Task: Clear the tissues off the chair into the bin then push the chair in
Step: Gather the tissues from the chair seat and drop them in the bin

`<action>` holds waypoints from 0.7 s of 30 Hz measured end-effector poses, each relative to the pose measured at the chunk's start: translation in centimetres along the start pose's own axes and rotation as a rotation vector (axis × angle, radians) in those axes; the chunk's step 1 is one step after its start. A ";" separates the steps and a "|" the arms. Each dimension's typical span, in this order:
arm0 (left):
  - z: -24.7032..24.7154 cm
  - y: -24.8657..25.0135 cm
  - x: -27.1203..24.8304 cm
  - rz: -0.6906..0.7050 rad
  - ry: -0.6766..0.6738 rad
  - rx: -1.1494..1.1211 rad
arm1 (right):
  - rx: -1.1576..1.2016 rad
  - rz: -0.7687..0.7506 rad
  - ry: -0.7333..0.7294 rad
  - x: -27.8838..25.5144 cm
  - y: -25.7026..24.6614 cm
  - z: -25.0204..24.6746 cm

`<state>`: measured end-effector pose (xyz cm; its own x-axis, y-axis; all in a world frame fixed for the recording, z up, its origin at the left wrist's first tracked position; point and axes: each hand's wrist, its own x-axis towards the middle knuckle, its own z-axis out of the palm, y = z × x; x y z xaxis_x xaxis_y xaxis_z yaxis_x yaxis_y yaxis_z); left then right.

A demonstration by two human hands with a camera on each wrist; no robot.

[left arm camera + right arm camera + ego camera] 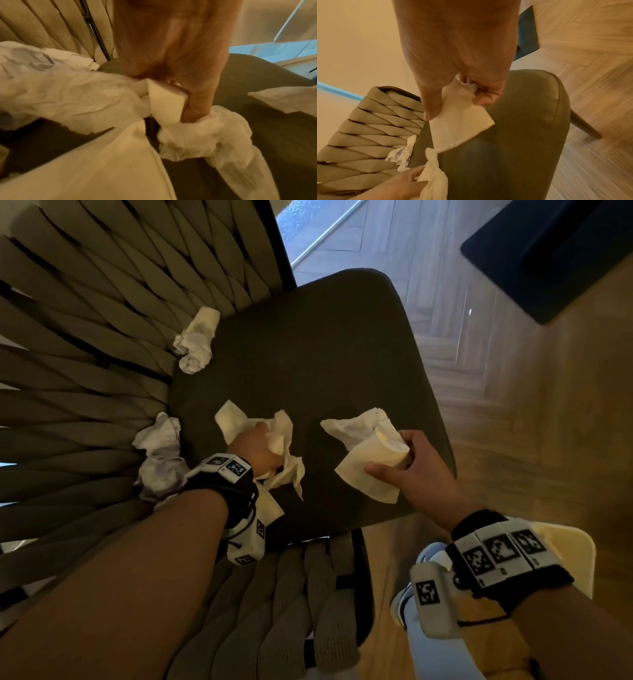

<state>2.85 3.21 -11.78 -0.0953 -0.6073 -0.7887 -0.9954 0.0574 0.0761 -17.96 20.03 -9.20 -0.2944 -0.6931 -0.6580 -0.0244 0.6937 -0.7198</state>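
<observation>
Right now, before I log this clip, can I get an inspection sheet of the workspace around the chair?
Surface: dark seat cushion of a chair with a woven strap backrest.
Job's things: two crumpled tissues lie at the seat's edge against the backrest, one far, one near; no bin in view.
Clutter: nothing seen.
Grippers: left hand grips a bunched tissue; right hand pinches a flatter tissue; both just above the seat.
Cables: black cord at the left wristband.
Surroundings: herringbone wood floor; dark furniture corner.
</observation>
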 end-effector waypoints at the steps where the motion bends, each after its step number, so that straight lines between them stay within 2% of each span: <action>1: 0.1 0.1 0.0 0.017 -0.003 0.042 | -0.003 0.001 -0.002 -0.1 0.0 0.0; 3: -0.2 -0.2 0.0 0.039 -0.002 0.075 | -0.008 0.008 -0.004 -0.3 0.1 -0.1; 5: -1.0 -0.4 -0.4 0.079 0.024 0.009 | -0.009 0.010 0.003 -0.5 0.3 -0.3; 7: -1.9 -0.4 -1.3 0.167 0.057 -0.007 | -0.007 0.012 0.013 -0.7 0.4 -0.5; 11: -2.1 0.1 -3.8 0.412 0.074 0.202 | 0.016 0.026 0.024 -0.8 0.9 -0.9; 15: 0.6 1.4 -4.5 0.680 -0.034 0.370 | 0.033 0.036 0.041 -0.7 1.2 -1.1; 18: 3.3 2.9 -4.3 0.762 -0.111 0.499 | 0.035 0.045 0.062 -0.4 1.6 -1.3; 21: 5.6 3.7 -4.2 0.862 -0.075 0.586 | 0.044 0.045 0.075 -0.2 1.9 -1.4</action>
<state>-0.47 10.38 -11.56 -0.7531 -0.1286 -0.6452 -0.4331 0.8351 0.3391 -19.32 21.78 -10.10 -0.3652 -0.6436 -0.6726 0.0323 0.7133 -0.7001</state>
